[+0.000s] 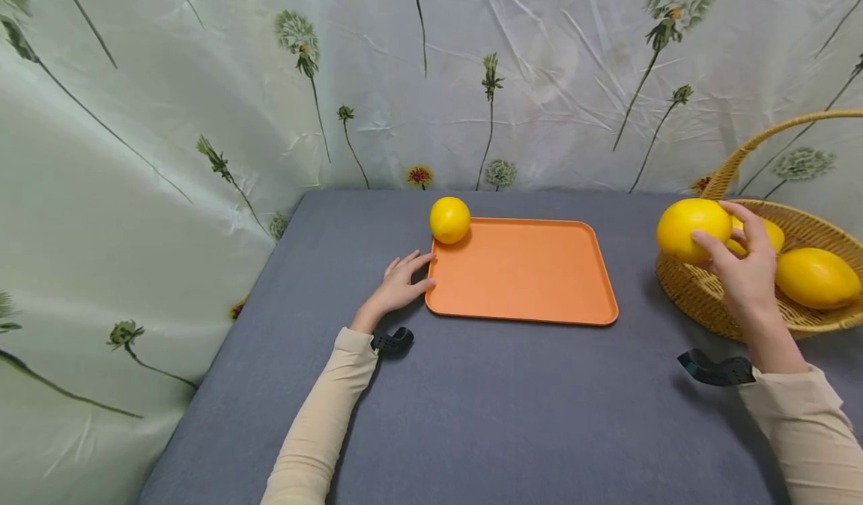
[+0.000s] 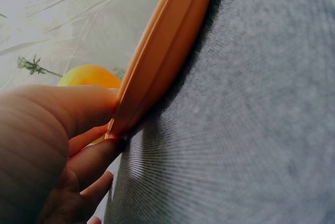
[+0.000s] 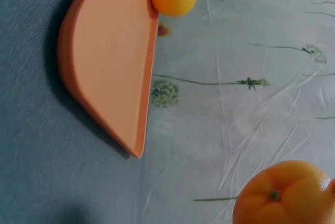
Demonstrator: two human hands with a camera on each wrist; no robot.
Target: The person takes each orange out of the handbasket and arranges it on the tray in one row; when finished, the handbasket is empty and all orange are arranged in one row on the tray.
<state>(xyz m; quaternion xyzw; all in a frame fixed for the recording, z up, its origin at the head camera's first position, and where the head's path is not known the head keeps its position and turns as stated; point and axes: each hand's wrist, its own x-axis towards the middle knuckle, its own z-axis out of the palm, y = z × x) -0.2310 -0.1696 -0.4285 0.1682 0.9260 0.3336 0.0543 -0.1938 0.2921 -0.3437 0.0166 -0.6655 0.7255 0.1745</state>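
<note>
My right hand [image 1: 748, 273] holds a round, yellow-orange fruit, which looks like an orange [image 1: 693, 231], between thumb and fingers above the left side of a wicker basket [image 1: 701, 310]. In the right wrist view the held fruit shows a green stem mark at the lower right, and the hand is mostly out of frame. Another such fruit [image 1: 449, 220] sits in the far-left corner of the orange tray [image 1: 533, 273]. With thumb and fingertips spread, my left hand [image 1: 398, 284] touches the tray's left rim, as the left wrist view also shows.
Inside the basket lie more yellow fruits, one large one [image 1: 818, 278] in front and another partly hidden behind my right hand. The basket's tall handle [image 1: 731, 164] arches up at the right. A flower-printed curtain [image 1: 404, 78] hangs behind the grey-blue tabletop [image 1: 512, 407].
</note>
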